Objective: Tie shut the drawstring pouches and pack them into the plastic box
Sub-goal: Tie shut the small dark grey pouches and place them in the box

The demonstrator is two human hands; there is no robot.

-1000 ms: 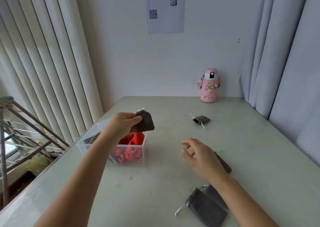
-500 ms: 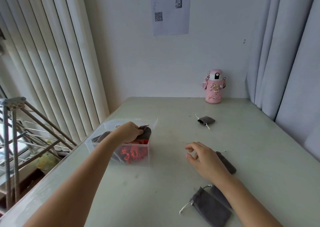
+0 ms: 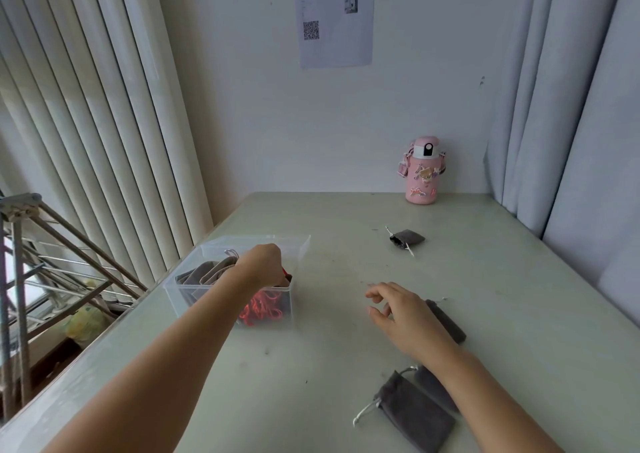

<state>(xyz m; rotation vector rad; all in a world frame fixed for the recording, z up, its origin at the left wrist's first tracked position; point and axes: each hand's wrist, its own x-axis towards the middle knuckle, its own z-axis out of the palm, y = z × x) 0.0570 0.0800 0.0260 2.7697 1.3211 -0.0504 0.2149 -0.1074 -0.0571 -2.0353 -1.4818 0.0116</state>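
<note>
While left hand point(image 3: 265, 265) dips inside plastic box point(image 3: 298, 244) (near table edge point(image 3: 104, 341)).

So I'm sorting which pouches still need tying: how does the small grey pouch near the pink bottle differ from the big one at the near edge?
The small grey pouch looks short and bunched, its mouth cinched with cord ends sticking out; the big grey pouch lies long and flat, its mouth less gathered. The small one sits alone far across the table; the big one lies against another pouch by the right hand's forearm. Both are grey fabric with pale drawstrings.
</note>
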